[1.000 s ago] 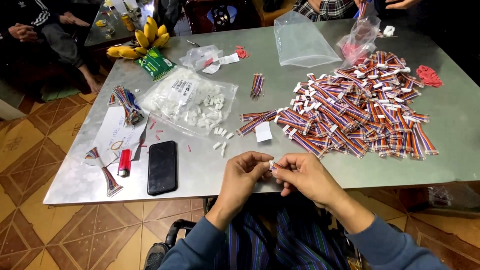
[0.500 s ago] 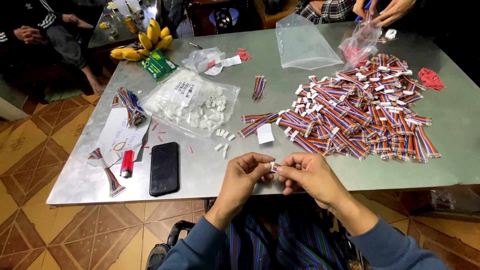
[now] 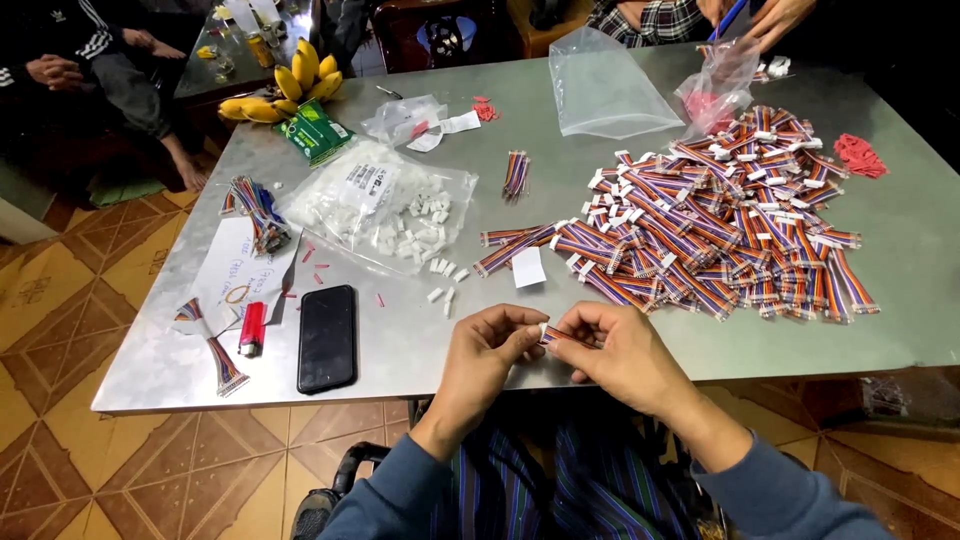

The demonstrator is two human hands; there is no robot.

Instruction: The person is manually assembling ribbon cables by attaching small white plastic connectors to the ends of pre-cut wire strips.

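Grey metal fills most of the view, a table (image 3: pixel 640 350) set on a floor of brown and tan tiles; you sit at its near edge with both hands raised just above that edge.

Your left hand (image 3: pixel 487 352) and your right hand (image 3: pixel 618 356) meet at the fingertips; between them you pinch a short striped ribbon cable (image 3: pixel 556 336) with a small white connector (image 3: pixel 543 330) at its left end; the left fingers are pressed together on the connector, the right fingers are pressed together on the cable just beside it.

Far and to the right of your hands lies a big heap of striped cables (image 3: pixel 720 220), spread across the right half of the table; a small white slip (image 3: pixel 528 267) lies at its near left edge.

Left of the heap sits a clear bag of white connectors (image 3: pixel 385 200), with a few loose connectors (image 3: pixel 445 285) spilled on the near side of it.

Near the left edge a black phone (image 3: pixel 327 338) lies flat; just beside it on the left is a red lighter (image 3: pixel 252 328).

At the far left corner you have a bunch of bananas (image 3: pixel 285 88) and a green packet (image 3: pixel 315 130) just beside it.

Far across the table stands an empty-looking clear bag (image 3: pixel 605 85); to its right another person's hand (image 3: pixel 770 20) holds a second clear bag (image 3: pixel 722 85) with red bits inside.
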